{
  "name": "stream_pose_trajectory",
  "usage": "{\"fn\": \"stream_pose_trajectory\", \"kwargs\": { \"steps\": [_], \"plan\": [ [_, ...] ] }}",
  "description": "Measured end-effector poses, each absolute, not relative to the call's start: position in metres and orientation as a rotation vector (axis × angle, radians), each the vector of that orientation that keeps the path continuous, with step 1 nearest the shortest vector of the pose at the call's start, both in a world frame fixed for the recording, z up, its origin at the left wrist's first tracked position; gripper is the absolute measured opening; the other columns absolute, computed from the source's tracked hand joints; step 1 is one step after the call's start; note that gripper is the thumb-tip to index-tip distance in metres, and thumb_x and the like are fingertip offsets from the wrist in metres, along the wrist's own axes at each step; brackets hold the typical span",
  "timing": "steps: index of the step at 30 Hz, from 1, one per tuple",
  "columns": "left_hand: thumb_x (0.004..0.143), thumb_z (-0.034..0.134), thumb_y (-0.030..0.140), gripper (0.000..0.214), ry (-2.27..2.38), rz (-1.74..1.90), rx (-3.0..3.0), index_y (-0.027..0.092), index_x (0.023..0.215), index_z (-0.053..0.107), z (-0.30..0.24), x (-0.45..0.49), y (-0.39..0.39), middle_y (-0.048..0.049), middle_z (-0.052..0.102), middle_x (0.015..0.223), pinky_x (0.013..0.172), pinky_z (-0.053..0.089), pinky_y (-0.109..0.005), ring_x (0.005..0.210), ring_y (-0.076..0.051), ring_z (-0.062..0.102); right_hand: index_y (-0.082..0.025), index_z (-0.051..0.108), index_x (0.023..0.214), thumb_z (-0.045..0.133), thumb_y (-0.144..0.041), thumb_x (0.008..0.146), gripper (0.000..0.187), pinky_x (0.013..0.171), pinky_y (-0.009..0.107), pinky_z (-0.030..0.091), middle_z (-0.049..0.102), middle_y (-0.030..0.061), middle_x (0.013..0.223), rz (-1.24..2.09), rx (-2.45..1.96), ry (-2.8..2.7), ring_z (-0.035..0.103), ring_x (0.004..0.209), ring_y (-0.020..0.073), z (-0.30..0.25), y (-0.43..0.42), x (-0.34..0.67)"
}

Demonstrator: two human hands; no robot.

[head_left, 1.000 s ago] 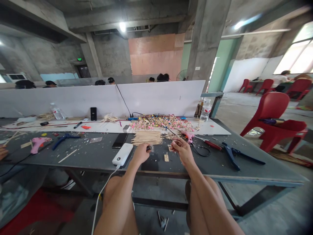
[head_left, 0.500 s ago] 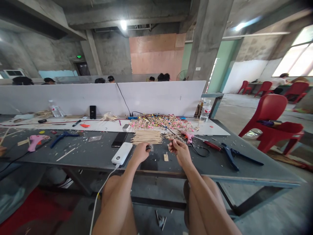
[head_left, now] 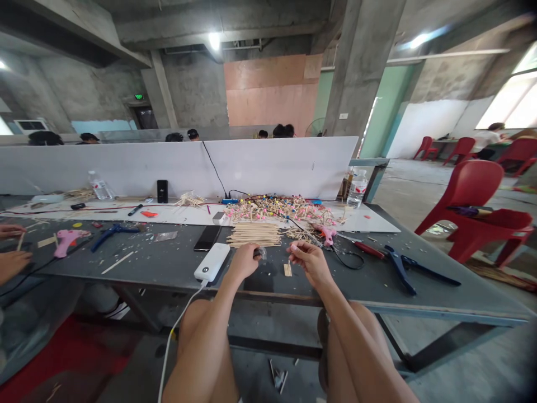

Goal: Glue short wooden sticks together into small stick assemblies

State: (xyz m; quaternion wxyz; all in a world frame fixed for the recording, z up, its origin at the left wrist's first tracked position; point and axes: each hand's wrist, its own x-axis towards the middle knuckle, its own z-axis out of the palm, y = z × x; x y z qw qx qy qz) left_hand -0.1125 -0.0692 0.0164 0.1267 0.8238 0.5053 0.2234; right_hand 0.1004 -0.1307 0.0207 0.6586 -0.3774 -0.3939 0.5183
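Observation:
My left hand (head_left: 244, 262) rests on the grey table (head_left: 168, 268), fingers curled round a small dark thing with a clear wrap that I cannot name. My right hand (head_left: 308, 259) hovers just right of it, fingers pinched together on something too small to make out. Between the two hands lies a short wooden piece (head_left: 287, 270). Just beyond them sit a stack of wooden sticks (head_left: 254, 235) and a pile of sticks with coloured tips (head_left: 279, 210). A pink glue gun (head_left: 325, 233) lies behind my right hand.
A white power bank (head_left: 212, 262) with a cable and a black phone (head_left: 207, 238) lie to the left. Blue pliers (head_left: 400, 266) and a red-handled tool (head_left: 364, 249) lie to the right. Another person's hands (head_left: 12, 258) work at far left. Red chairs (head_left: 474, 212) stand beyond the table's right end.
My right hand has drawn slightly toward my left hand. The view has shifted a little, and another person's hands have come into sight at far left.

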Motion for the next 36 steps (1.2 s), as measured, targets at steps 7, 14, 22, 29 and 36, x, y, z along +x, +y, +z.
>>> {"fn": "stream_pose_trajectory", "kwargs": {
  "steps": [7, 14, 22, 29, 36],
  "plan": [
    [0.082, 0.065, 0.009, 0.027, 1.468, 0.661, 2.386, 0.016, 0.107, 0.075, 0.016, -0.113, -0.0689, -0.0127, 0.076, 0.108, 0.092, 0.05, -0.033, 0.105, -0.027, 0.07, -0.013, 0.069, 0.072, 0.087, -0.062, 0.058, 0.054, 0.039, 0.02, 0.041, 0.064, 0.0012, 0.057, 1.228, -0.909, -0.848, 0.058, 0.044, 0.0109, 0.0186, -0.13, 0.1002],
    [0.082, 0.065, 0.009, 0.028, 1.492, 0.648, 2.394, 0.017, 0.107, 0.075, 0.0136, -0.1132, -0.0669, -0.0125, 0.076, 0.108, 0.095, 0.049, -0.033, 0.107, -0.027, 0.069, -0.015, 0.067, 0.071, 0.087, -0.06, 0.058, 0.052, 0.042, 0.021, 0.043, 0.068, 0.003, 0.062, 1.238, -0.882, -0.844, 0.06, 0.046, 0.0114, 0.0191, -0.1299, 0.101],
    [0.084, 0.065, 0.012, 0.027, 1.561, 0.567, 2.401, 0.019, 0.108, 0.073, 0.0143, -0.1132, -0.067, -0.0107, 0.075, 0.11, 0.098, 0.047, -0.031, 0.111, -0.025, 0.067, -0.014, 0.074, 0.083, 0.09, -0.052, 0.059, 0.047, 0.05, 0.022, 0.047, 0.07, 0.0033, 0.068, 1.207, -0.906, -0.874, 0.062, 0.053, 0.0112, 0.0171, -0.1307, 0.1018],
    [0.084, 0.061, 0.01, 0.025, 1.632, 0.473, 2.414, 0.018, 0.105, 0.072, 0.0119, -0.1135, -0.0645, -0.0123, 0.075, 0.11, 0.097, 0.048, -0.032, 0.111, -0.025, 0.067, -0.016, 0.074, 0.092, 0.09, -0.052, 0.058, 0.053, 0.057, 0.025, 0.054, 0.074, 0.0051, 0.079, 1.201, -0.879, -0.895, 0.069, 0.062, 0.0146, 0.0167, -0.1299, 0.1],
    [0.086, 0.06, 0.012, 0.023, 1.625, 0.446, 2.432, 0.018, 0.105, 0.071, 0.01, -0.1124, -0.0644, -0.0128, 0.074, 0.11, 0.098, 0.047, -0.033, 0.112, -0.026, 0.066, -0.015, 0.067, 0.073, 0.087, -0.06, 0.059, 0.051, 0.042, 0.021, 0.045, 0.064, -0.0009, 0.058, 1.2, -0.904, -0.894, 0.059, 0.045, 0.0104, 0.0195, -0.1323, 0.0978]
  ]
}}
